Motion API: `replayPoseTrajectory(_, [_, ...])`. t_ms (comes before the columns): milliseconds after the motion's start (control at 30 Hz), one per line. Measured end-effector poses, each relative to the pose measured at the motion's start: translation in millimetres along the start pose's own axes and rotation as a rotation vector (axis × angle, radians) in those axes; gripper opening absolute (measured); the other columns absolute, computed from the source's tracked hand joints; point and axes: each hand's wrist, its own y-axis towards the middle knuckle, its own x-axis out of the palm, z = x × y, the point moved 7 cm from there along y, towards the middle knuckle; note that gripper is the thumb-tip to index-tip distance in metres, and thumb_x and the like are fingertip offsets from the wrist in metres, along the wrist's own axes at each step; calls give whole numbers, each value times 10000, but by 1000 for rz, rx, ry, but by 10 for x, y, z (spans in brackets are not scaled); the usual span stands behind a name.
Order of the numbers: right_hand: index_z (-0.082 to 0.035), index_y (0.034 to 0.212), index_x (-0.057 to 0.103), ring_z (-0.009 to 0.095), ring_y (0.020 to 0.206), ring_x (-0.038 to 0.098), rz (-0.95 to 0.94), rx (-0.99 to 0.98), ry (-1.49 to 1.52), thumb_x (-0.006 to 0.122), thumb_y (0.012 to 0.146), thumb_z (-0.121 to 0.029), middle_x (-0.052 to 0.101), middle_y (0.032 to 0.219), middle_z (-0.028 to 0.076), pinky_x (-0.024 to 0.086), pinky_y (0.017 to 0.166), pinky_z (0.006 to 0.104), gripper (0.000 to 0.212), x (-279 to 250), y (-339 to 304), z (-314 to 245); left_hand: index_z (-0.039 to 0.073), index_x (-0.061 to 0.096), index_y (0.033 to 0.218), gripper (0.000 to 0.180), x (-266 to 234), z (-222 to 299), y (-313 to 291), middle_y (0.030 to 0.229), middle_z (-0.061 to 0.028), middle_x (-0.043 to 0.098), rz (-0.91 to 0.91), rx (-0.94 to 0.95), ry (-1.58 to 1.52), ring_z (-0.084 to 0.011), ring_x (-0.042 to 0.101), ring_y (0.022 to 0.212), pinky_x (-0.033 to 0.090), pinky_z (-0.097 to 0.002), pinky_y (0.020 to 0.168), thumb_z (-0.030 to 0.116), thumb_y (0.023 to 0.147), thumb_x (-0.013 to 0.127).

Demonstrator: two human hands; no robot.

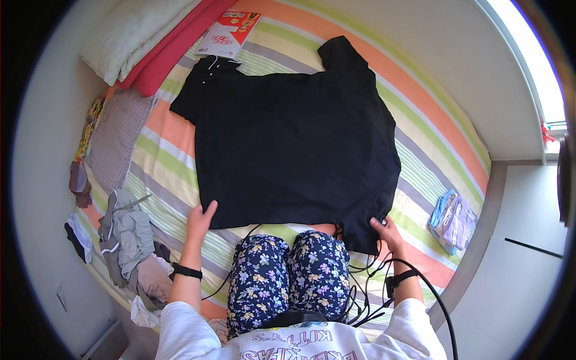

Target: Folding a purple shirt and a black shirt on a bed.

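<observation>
A large black short-sleeved shirt (294, 144) lies spread over the striped bed in front of my knees. One flap reaches to the far left, another to the far right, and its near right corner hangs in folds. My left hand (203, 217) grips the near left corner, thumb on top and the other fingers partly hidden. At the near right corner my right hand (387, 233) pinches the cloth, its fingertips partly under the fabric. Small white spots show on the far left flap.
Black cables (369, 294) run beside my right forearm. A red and white booklet (229, 35) lies beyond the shirt. Crumpled grey clothes (129, 228) and a checked cloth (117, 135) are on the left, folded bedding (135, 36) far left, a bundle of folded cloths (454, 222) at right.
</observation>
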Motion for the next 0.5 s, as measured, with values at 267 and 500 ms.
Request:
replayPoseTrajectory(267, [6,1103,649,311,793,688,200,-125,-517,643,984,-241,704,850,215,522,716,412,274,-201,-452,209,-35,654,954,396,-28,-419,-186,861,-158,708,130,10,75,-291,663,785,522,-392,739,336,905,785])
replayPoseTrajectory(500, [2,1141,577,391,1018,661,458,-243,-1082,612,990,-286,668,1067,206,556,822,505,327,-106,-546,-1068,12,607,1102,345,-209,484,-376,1027,-179,635,629,398,611,-376,605,1008,475,-480,907,277,916,726])
